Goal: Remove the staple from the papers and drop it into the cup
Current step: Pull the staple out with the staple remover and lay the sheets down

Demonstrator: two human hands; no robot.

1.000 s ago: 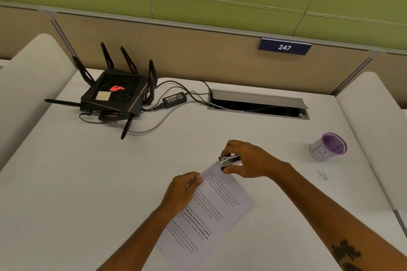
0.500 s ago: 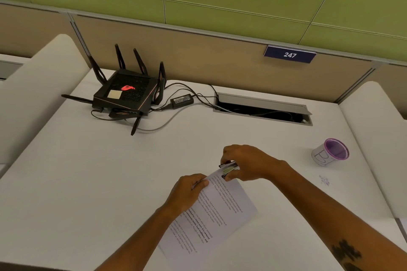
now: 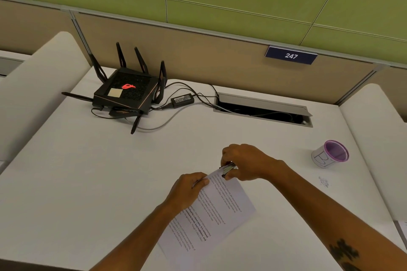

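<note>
Pinching a small metal staple remover (image 3: 228,169) in closed fingers, the right hand (image 3: 246,164) is pressed onto the top corner of the papers (image 3: 211,213), where the staple itself is hidden under the tool. The same corner is clamped flat by the curled left hand (image 3: 187,189), just beside. The cup (image 3: 330,153) is seen upright on the tabletop (image 3: 110,171), well apart to the right, nearer the right hand.

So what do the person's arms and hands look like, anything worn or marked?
Both forearms are bare, with no sleeves in view. The left hand and right hand show no gloves, rings or watch. The only marking is a dark tattoo on the right forearm, near the lower right corner; its design runs out of frame.
</note>
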